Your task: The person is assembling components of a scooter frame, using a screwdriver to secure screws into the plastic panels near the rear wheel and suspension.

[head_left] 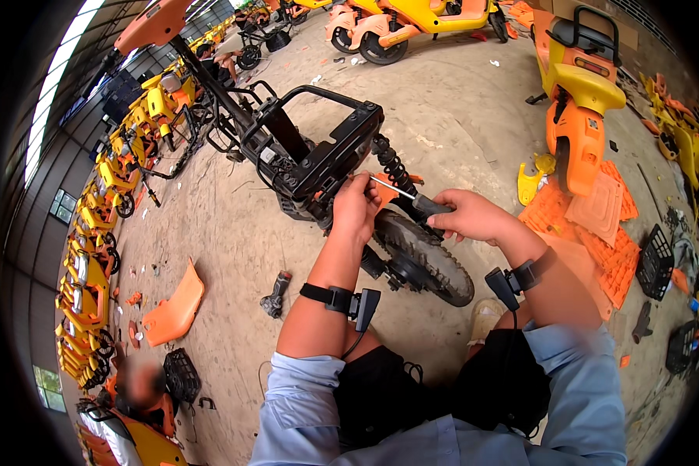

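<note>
In the head view, a stripped black scooter frame [330,161] stands on the concrete floor [466,101], whose left edge yellow scooters [93,299] line. The right hand [474,217] grips a screwdriver [427,206]; the left hand [354,210] closes near its tip, contents hidden. An orange fender's [573,151] dark label [592,123] is illegibly small.

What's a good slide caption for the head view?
Right hand holding a screwdriver, left hand near its tip, at the rear of a bare black scooter frame.
</note>
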Tool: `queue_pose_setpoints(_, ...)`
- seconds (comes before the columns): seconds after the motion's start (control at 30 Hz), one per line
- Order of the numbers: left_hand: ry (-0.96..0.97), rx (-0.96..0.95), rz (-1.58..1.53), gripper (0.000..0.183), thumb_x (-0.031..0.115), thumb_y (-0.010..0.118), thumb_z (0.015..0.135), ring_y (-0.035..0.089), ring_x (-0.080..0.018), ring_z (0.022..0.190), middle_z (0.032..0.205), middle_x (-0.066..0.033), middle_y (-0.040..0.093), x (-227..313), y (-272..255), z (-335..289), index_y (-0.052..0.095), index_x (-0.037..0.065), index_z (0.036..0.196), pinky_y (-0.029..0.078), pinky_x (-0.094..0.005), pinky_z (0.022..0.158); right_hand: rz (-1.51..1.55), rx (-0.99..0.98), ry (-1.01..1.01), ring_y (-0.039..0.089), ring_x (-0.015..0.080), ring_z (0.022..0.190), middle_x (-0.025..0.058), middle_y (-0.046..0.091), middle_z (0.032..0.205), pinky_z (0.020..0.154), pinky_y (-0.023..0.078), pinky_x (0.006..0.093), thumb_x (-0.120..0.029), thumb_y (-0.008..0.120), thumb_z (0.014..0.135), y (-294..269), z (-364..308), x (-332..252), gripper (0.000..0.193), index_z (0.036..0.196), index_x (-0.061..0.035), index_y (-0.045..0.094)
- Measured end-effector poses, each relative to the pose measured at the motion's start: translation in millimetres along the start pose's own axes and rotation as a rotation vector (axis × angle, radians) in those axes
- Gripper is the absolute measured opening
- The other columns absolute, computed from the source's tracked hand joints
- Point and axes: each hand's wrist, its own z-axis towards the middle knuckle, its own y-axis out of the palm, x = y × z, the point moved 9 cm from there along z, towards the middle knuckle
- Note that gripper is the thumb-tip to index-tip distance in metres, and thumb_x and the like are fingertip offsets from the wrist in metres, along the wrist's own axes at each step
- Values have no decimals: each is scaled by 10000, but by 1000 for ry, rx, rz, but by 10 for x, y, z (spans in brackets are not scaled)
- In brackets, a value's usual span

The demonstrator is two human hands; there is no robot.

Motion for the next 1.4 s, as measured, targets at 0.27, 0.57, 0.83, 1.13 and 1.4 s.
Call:
queue_pose_setpoints(0.27,35,32,-17,107,184,582,993,473,-73,703,802,28,506,39,-21,8,549,85,968,448,-227,649,-153,145,-64,601,131,787,44,647,905,670,480,296,-206,711,872,-185,10,-39,366,1167,-14,612)
queue_pose_setpoints(0.57,-40,-17,14,256,294,505,1035,430,-96,630,717,39,461,-12,3,-1,536,84,894,393,-267,624,-14,247,-29,592,129,788,49,637,906,674,477,292,-209,696,876,-319,67,111,331,1127,-12,611)
queue_pose_setpoints(0.83,-110,-8,99,158,208,522,1000,434,-84,634,751,36,448,-63,25,57,572,58,1012,393,-268,597,-21,223,-49,598,117,783,38,636,874,663,473,274,-198,700,880,-325,72,-21,310,1114,-12,619)
queue_pose_setpoints(1.13,-181,-142,284,322,399,534,1006,406,-91,615,712,41,420,-87,256,-176,577,90,925,381,-275,594,70,209,-29,606,160,777,82,663,883,683,479,308,-196,716,849,-226,51,19,397,1170,18,622)
queue_pose_setpoints(1.4,-270,-263,350,434,436,453,1034,291,-55,507,626,73,333,-239,636,-540,646,52,1092,265,-233,482,-306,251,-303,614,222,1026,129,624,1128,881,506,356,-244,759,840,-53,-159,-378,505,1255,-23,574)
